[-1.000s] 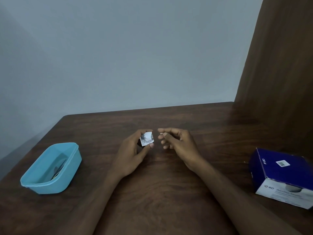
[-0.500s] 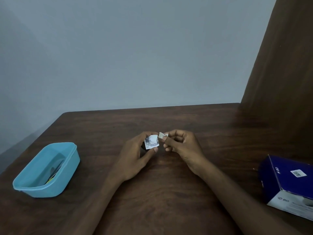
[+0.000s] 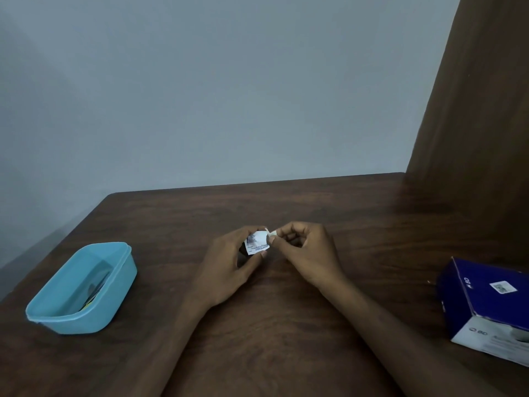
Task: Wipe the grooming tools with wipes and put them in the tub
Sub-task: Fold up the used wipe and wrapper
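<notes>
My left hand (image 3: 230,266) pinches a small white wipe packet (image 3: 257,242) with dark print, held just above the middle of the brown table (image 3: 286,325). My right hand (image 3: 307,253) touches the packet's upper right corner, its thumb and forefinger pinched on a small whitish torn strip (image 3: 271,232). The light blue tub (image 3: 86,287) stands at the left on the table, with dark grooming tools and something yellow lying inside it (image 3: 93,290); I cannot tell them apart.
A dark blue and white box of wipes (image 3: 486,305) lies at the right edge of the table. A brown wooden panel (image 3: 481,110) rises at the right. A pale grey wall (image 3: 229,96) stands behind the table's far edge.
My right hand has moved left from a small gap to the packet's corner and pinched it. The view has shifted slightly, so the box sits further right.
</notes>
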The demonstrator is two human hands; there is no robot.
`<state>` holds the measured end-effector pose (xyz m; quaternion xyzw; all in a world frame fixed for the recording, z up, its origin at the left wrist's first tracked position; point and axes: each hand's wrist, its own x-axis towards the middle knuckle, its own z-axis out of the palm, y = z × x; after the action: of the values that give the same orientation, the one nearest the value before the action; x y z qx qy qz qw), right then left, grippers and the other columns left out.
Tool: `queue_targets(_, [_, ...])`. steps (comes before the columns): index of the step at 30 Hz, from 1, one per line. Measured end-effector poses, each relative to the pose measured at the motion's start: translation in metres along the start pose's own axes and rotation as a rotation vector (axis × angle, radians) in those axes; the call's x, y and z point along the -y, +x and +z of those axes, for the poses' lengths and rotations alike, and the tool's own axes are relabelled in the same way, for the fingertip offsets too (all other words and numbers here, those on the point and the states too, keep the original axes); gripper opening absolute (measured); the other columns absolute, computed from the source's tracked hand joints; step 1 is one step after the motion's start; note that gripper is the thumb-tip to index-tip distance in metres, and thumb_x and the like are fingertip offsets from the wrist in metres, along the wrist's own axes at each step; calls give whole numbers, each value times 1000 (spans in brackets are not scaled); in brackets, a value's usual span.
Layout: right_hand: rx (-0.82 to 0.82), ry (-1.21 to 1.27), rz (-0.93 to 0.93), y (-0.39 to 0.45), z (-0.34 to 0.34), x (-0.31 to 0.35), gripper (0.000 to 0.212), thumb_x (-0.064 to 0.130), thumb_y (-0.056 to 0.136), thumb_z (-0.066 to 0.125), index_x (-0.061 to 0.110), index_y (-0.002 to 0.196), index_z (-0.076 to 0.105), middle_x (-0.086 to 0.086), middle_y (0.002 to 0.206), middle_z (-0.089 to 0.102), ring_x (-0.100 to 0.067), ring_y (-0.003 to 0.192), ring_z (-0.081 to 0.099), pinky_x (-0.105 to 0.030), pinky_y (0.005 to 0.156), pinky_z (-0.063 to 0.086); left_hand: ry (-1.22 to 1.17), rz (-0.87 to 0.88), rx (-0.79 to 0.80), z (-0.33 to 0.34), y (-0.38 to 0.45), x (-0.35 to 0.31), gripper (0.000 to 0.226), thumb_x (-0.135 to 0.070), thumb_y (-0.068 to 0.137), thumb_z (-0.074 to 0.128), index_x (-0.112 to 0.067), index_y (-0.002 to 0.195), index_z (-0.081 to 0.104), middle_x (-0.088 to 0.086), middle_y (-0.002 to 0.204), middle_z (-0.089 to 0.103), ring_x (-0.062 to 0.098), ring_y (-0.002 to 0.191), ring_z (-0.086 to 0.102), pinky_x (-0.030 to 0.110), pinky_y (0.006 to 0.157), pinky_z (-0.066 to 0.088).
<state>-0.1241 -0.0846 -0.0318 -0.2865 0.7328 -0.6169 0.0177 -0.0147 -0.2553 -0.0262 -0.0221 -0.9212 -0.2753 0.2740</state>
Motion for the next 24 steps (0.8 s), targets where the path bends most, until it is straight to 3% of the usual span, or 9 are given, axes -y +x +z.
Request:
queue_targets(6, [71, -69, -54, -6, -1, 5, 8, 17, 88, 82, 24, 85, 83, 12, 84, 78, -3, 75, 70, -26, 69, 56, 62, 2, -36, 3, 0, 4, 43, -26, 95, 78, -25, 137, 69, -17, 126, 73, -22, 101, 57, -1, 92, 38])
queue_targets(9, [79, -43, -56, -5, -1, 4, 5, 26, 86, 84, 31, 84, 83, 12, 93, 76, -8, 83, 72, -36, 79, 58, 68, 19, -63, 4, 0, 5, 43, -22, 94, 80, -22, 136, 71, -13, 121, 75, -27, 95, 55, -3, 87, 37])
queue_targets(14, [108, -92, -43, -7, 3, 4, 12, 41, 82, 89, 38, 83, 77, 14, 100, 70, -1, 87, 69, -19, 76, 51, 43, 35, -49, 4, -1, 4, 44, -16, 95, 78, -21, 138, 70, -13, 122, 75, -26, 96, 57, -2, 83, 40])
queue_targets(19, [114, 1, -58, -4, 3, 4, 20, 34, 90, 80, 31, 71, 77, 7, 89, 76, -10, 92, 73, -45, 90, 57, 0, 57, -18, 2, -2, -6, 46, -21, 94, 81, -25, 138, 69, -23, 115, 70, -17, 92, 62, -1, 74, 43])
queue_targets(24, [254, 16, -25, -5, -3, 10, 26, 32, 100, 71, 22, 78, 81, 4, 94, 77, -12, 101, 70, -45, 97, 53, 4, 29, -14, 0, -2, -6, 47, -27, 95, 79, -30, 141, 68, -22, 112, 72, 3, 79, 66, 4, 69, 44])
